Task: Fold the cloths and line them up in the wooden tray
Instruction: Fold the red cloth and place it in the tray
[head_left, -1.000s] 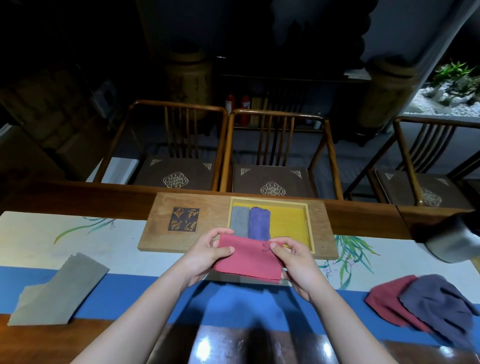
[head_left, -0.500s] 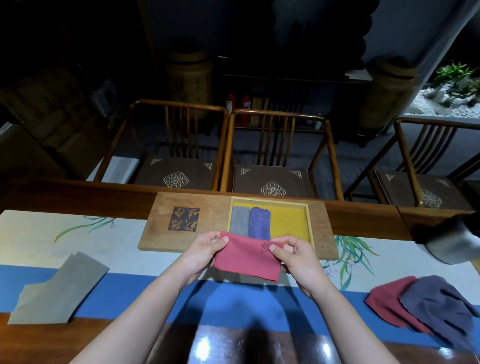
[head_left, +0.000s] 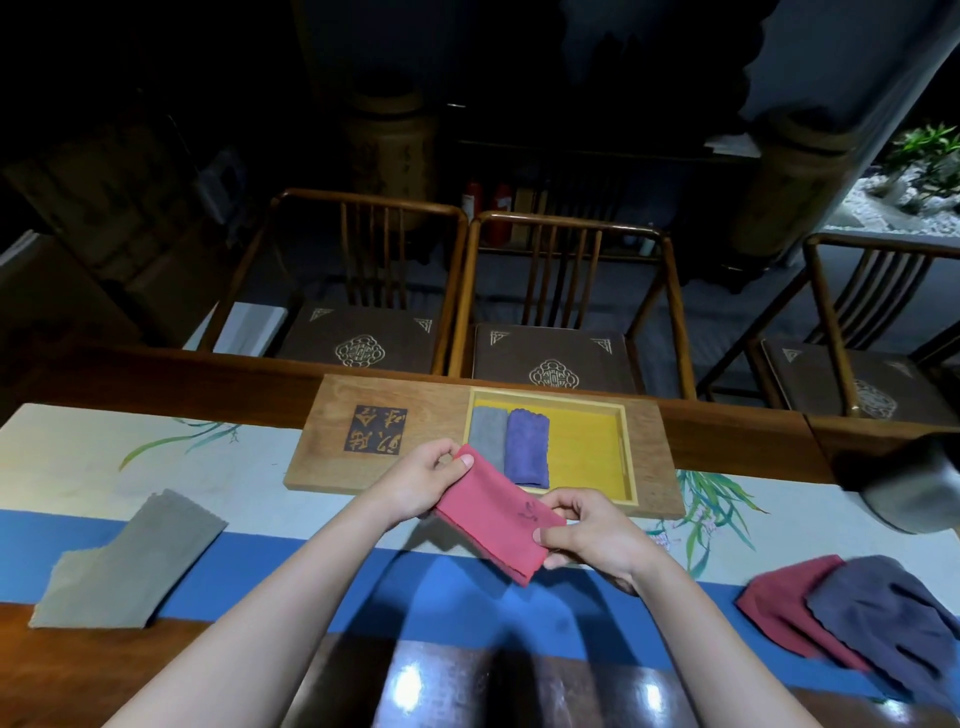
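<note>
A folded pink-red cloth (head_left: 493, 512) hangs in the air just in front of the wooden tray (head_left: 644, 467). My left hand (head_left: 423, 480) pinches its far left corner. My right hand (head_left: 589, 535) pinches its near right edge, so the cloth lies slanted between the two. In the tray's yellow recess a folded grey cloth (head_left: 488, 431) and a folded purple cloth (head_left: 527, 444) lie side by side at the left. The right part of the recess shows bare yellow.
A loose grey cloth (head_left: 130, 564) lies at the left on the blue and white table runner (head_left: 291, 582). A dark red cloth (head_left: 784, 603) and a dark purple cloth (head_left: 893, 618) lie heaped at the right. A dark round vessel (head_left: 914, 493) stands at the right edge. Wooden chairs line the far side.
The pink-red cloth has turned from level to slanted: my left hand rose toward the tray while my right hand dropped nearer to me. Both hands keep their pinch.
</note>
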